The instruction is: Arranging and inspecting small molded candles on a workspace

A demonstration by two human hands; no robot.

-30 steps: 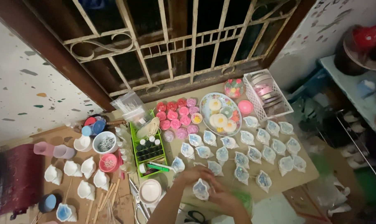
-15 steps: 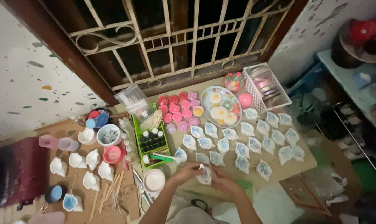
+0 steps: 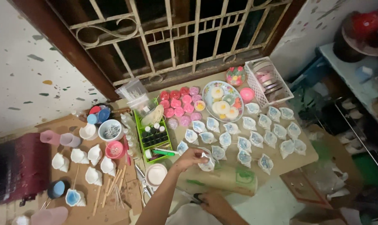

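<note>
Now dropping away from the shell [image 3: 207,163], right hand [image 3: 212,203] sitting low by the body, touching something dark; grip impossible to tell. Left hand [image 3: 190,158] keeping the shell alone, fingers [image 3: 203,156] pinching narrow around its rim. Resting on cardboard [image 3: 222,177] at the front of the painted shell rows [image 3: 255,133], just right of the green tray [image 3: 153,135]. Both hands meeting there half a second back.
</note>
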